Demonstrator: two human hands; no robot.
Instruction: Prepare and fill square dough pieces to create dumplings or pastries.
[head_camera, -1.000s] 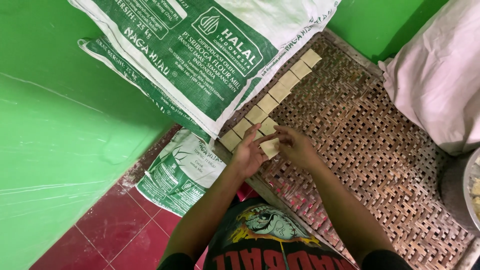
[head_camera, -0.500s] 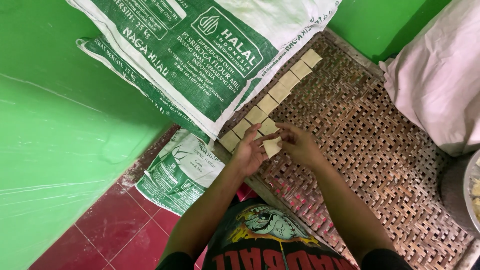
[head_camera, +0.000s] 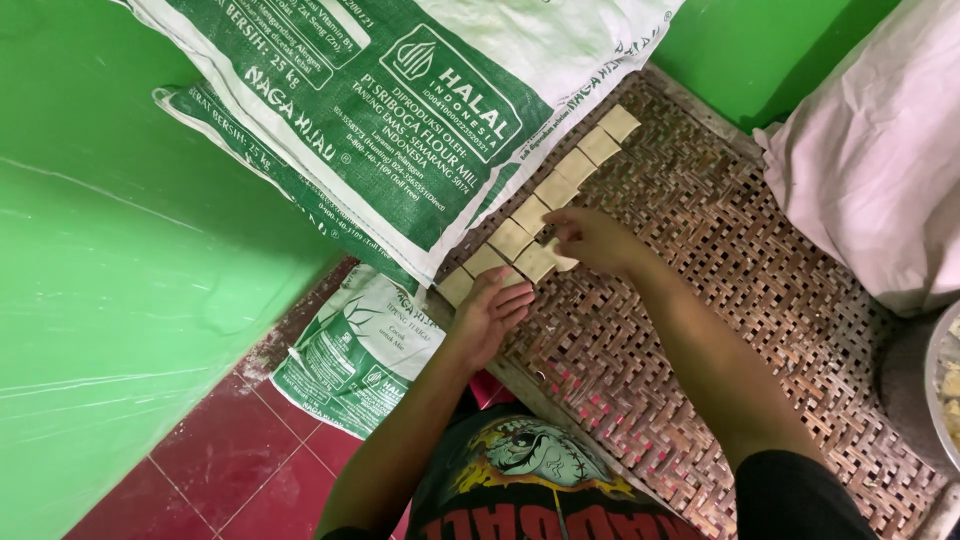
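A row of pale square dough pieces (head_camera: 578, 165) runs along the far edge of a woven bamboo tray (head_camera: 720, 280). My left hand (head_camera: 490, 315) rests flat on the tray's near-left corner, fingers together, touching the lowest pieces. My right hand (head_camera: 590, 238) pinches a pale piece (head_camera: 548, 260) beside the row, at the start of a second line. Whether that piece lies on the tray or is lifted off it, I cannot tell.
Large white-and-green flour sacks (head_camera: 400, 110) lean on the green wall (head_camera: 120, 300) and overlap the tray's edge. A smaller sack (head_camera: 355, 350) lies on the red tiled floor (head_camera: 220, 470). A white cloth bundle (head_camera: 880, 170) sits at right, a metal bowl's rim (head_camera: 935, 380) at far right.
My left hand has slid down off the piece and flattened on the tray's corner. My right hand stays at the piece by the row.
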